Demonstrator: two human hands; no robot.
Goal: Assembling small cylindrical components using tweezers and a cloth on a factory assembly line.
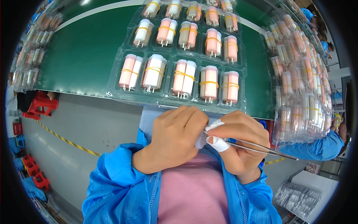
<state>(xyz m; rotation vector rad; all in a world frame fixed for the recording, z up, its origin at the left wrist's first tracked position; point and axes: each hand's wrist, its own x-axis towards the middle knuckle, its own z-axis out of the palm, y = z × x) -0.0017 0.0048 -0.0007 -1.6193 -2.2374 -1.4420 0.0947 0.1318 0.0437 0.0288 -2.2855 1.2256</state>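
Left hand [177, 134] grasps a translucent piece [201, 140], and right hand [240, 140] beside it grips metal tweezers [282, 154].

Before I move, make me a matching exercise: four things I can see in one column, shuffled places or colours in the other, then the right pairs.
1. tweezers
2. translucent piece
3. clear tray
4. stool nearest the table

A. red, at the far left
B. under the banded cylinders
C. silver, jutting out to the right
D. between the left hand and right hand

Pairs: 1-C, 2-D, 3-B, 4-A
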